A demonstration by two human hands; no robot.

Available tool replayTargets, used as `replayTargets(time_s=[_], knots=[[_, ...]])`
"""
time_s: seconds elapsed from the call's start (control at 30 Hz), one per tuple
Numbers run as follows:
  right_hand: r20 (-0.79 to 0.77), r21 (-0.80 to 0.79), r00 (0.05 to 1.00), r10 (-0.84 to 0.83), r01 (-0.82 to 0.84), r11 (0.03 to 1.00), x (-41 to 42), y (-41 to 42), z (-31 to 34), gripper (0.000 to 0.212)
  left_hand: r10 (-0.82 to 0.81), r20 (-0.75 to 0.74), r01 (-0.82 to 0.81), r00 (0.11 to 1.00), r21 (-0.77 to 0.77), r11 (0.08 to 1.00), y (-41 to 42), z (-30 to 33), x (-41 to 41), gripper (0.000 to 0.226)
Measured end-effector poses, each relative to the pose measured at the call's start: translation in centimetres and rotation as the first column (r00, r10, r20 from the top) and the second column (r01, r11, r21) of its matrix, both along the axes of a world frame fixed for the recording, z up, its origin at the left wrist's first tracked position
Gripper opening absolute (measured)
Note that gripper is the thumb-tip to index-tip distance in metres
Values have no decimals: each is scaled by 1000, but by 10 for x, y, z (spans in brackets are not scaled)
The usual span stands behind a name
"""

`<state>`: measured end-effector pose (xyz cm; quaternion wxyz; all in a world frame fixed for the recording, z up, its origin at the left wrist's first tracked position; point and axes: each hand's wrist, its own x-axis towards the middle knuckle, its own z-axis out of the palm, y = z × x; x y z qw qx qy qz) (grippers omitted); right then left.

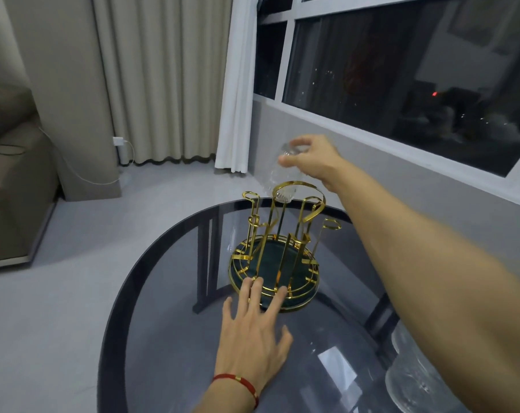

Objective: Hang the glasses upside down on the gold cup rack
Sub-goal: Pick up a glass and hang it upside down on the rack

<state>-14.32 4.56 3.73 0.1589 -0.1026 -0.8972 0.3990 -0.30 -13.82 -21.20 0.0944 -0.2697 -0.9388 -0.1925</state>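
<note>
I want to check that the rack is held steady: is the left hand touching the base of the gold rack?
Touching. In the head view, the fingertips of the left hand lie on the front rim of the gold rack base, with no gap visible.

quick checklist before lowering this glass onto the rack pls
1. Glass inverted, mouth down: ok, though tilted.
2. Right hand grips the glass base: ok.
3. Left hand steadies the gold rack: ok, fingers on its base rim.
4. Glass mouth lined up over a prong: cannot tell, it overlaps the top handle loop.
5. Prongs free of other glasses: ok.
6. Rack sits flat on the glass table: ok.
</note>
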Motion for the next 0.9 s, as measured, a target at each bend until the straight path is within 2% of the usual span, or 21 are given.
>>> replayTargets(time_s=[0.13,0.23,0.3,0.37,0.47,0.53,0.67,0.7,0.8,0.9], knots=[[220,69,971,89,-107,992,-19,3,-5,62,-6,7,6,1000,19,1000,2,2,-1,71],[401,115,907,129,-189,975,-26,7,-9,62,-11,10,11,1000,30,1000,1,4,-2,71],[504,123,848,163,-258,958,-29,5,-8,53,-9,3,9,1000,25,1000,1,5,-1,70],[576,131,794,196,-326,936,-31,0,-3,49,-5,6,5,1000,-2,1000,0,8,1,70],[626,135,746,229,-393,910,-35,-5,2,57,2,-11,-3,1000,-15,1000,0,7,1,70],[623,116,744,243,-395,912,-37,-5,1,55,4,-40,-4,999,-2,1000,1,4,0,70],[562,86,789,250,-356,930,-33,1,-6,20,0,-24,0,1000,-4,1000,1,1,-3,72],[535,73,806,254,-344,936,-29,3,-7,18,-2,-15,2,1000,-6,1000,1,1,-2,72],[400,6,883,246,-271,963,-15,11,-11,38,5,-25,-5,1000,-18,1000,-1,3,-2,72],[221,-51,960,174,-167,985,10,19,-11,38,13,-45,-15,999,-40,999,-1,3,-2,73]])
